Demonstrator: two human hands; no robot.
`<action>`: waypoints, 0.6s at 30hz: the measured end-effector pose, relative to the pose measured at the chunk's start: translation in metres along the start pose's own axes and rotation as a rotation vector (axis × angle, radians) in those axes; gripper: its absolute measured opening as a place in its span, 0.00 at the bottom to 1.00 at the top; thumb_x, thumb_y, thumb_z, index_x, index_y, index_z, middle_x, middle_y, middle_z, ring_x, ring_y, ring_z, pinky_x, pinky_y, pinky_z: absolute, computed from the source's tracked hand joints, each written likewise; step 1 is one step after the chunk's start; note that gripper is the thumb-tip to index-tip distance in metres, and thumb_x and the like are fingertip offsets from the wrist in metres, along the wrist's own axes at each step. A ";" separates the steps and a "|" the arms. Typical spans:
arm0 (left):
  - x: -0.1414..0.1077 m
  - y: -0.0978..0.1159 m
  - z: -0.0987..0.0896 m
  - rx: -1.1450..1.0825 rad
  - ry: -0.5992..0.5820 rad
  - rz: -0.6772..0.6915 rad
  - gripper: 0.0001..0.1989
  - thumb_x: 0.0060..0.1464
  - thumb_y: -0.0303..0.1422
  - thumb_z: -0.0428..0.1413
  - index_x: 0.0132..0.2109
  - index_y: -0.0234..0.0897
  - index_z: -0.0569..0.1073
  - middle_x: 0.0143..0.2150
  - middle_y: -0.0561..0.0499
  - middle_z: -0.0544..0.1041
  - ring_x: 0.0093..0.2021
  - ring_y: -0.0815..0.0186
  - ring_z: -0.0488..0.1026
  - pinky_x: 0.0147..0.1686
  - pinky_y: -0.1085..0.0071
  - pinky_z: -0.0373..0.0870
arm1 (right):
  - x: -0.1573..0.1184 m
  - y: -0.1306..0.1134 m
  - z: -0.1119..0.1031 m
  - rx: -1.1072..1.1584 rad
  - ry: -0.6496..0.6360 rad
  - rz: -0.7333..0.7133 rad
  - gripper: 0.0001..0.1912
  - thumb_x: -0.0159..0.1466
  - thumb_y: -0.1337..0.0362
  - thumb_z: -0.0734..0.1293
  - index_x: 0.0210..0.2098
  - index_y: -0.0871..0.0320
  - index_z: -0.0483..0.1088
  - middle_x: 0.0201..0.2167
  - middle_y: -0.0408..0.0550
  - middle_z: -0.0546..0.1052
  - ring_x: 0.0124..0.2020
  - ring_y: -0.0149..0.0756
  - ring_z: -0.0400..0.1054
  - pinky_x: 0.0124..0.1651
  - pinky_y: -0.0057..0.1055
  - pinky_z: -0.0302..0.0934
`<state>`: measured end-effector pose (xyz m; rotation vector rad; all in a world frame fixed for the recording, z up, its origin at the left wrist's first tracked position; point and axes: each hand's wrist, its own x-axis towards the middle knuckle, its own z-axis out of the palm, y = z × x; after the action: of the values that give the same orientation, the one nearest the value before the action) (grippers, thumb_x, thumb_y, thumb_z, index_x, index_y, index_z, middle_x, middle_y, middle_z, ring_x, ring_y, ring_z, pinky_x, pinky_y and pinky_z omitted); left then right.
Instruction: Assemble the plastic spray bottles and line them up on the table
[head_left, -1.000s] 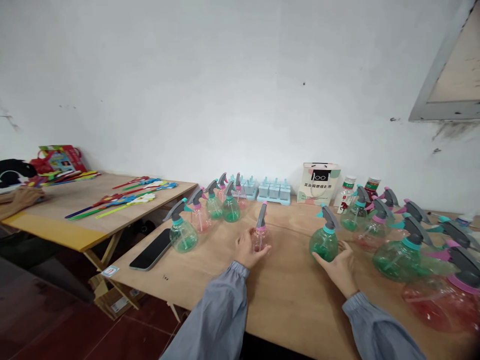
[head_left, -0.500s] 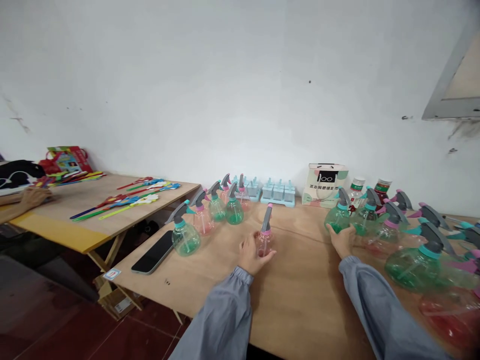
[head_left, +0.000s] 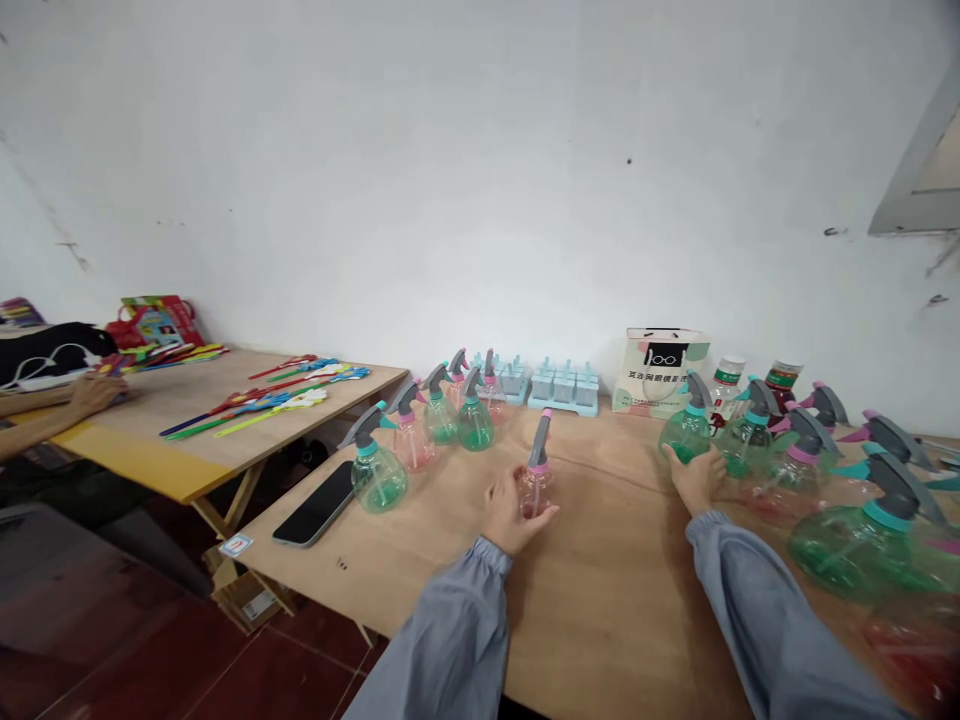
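Note:
My left hand (head_left: pixel 511 508) is wrapped round a pink spray bottle (head_left: pixel 538 487) that stands upright on the table with its grey trigger head up. To the right, my right hand (head_left: pixel 697 477) grips a green spray bottle (head_left: pixel 685 432) low on its body, thumb at the front; the fingers behind are partly hidden. Close beside that hand stands another green spray bottle (head_left: pixel 744 442), then a pink one (head_left: pixel 787 485) and a larger-looking green one (head_left: pixel 847 540) nearer to me. Several more pink and green bottles, among them a green one (head_left: pixel 380 482), stand left of my left hand.
A black phone (head_left: pixel 315 505) lies near the left edge of the wooden table (head_left: pixel 592 620). Light-blue ice-pop moulds (head_left: pixel 564 388), a paper bag (head_left: pixel 652 372) and two capped bottles line the wall. On the left table (head_left: pixel 225 455) lie colourful hand-shaped sticks; another person's hand (head_left: pixel 97 395) rests there.
The whole view has shifted slightly, so things sit a little further right. Both hands keep the same hold on their spray bottles.

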<state>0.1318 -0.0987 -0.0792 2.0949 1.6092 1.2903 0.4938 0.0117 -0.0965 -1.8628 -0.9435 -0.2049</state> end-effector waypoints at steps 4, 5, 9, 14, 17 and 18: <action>0.000 0.005 -0.003 0.007 -0.005 -0.032 0.34 0.44 0.42 0.67 0.56 0.39 0.63 0.54 0.41 0.75 0.57 0.50 0.73 0.57 0.50 0.65 | 0.000 0.001 0.000 0.015 0.026 -0.016 0.47 0.53 0.44 0.70 0.59 0.71 0.53 0.53 0.77 0.65 0.57 0.69 0.59 0.56 0.59 0.55; 0.000 0.006 -0.003 0.008 -0.002 -0.036 0.34 0.43 0.41 0.67 0.56 0.39 0.64 0.54 0.42 0.75 0.57 0.50 0.73 0.57 0.50 0.65 | 0.000 0.001 0.000 0.022 0.033 -0.023 0.47 0.52 0.44 0.70 0.59 0.70 0.53 0.53 0.76 0.65 0.57 0.69 0.59 0.56 0.60 0.55; 0.000 0.009 -0.004 0.005 0.002 -0.037 0.34 0.43 0.41 0.67 0.56 0.39 0.64 0.54 0.42 0.75 0.58 0.49 0.73 0.57 0.50 0.66 | -0.007 -0.001 -0.008 0.074 0.073 -0.060 0.45 0.53 0.44 0.69 0.57 0.69 0.54 0.54 0.75 0.64 0.57 0.67 0.59 0.57 0.61 0.54; -0.003 0.012 -0.003 -0.016 -0.045 -0.004 0.37 0.41 0.42 0.68 0.57 0.39 0.64 0.54 0.42 0.75 0.57 0.47 0.73 0.55 0.48 0.68 | -0.038 -0.028 -0.032 0.323 0.029 -0.303 0.36 0.59 0.43 0.64 0.55 0.64 0.58 0.54 0.68 0.65 0.59 0.59 0.59 0.61 0.59 0.53; -0.005 0.020 -0.003 -0.025 -0.087 0.014 0.40 0.39 0.44 0.68 0.58 0.38 0.64 0.55 0.40 0.75 0.57 0.45 0.73 0.56 0.47 0.68 | -0.072 -0.056 -0.048 0.536 -0.228 -0.515 0.32 0.62 0.45 0.62 0.58 0.59 0.58 0.56 0.61 0.66 0.60 0.51 0.61 0.63 0.53 0.55; -0.007 0.023 -0.004 -0.027 -0.109 0.022 0.41 0.40 0.44 0.67 0.59 0.38 0.63 0.55 0.39 0.74 0.58 0.45 0.72 0.57 0.47 0.68 | -0.084 -0.066 -0.053 0.586 -0.345 -0.558 0.33 0.62 0.46 0.63 0.60 0.57 0.56 0.58 0.61 0.66 0.61 0.50 0.61 0.63 0.53 0.55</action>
<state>0.1450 -0.1151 -0.0663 2.1330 1.5198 1.1759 0.4048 -0.0627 -0.0679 -1.0837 -1.5608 0.0650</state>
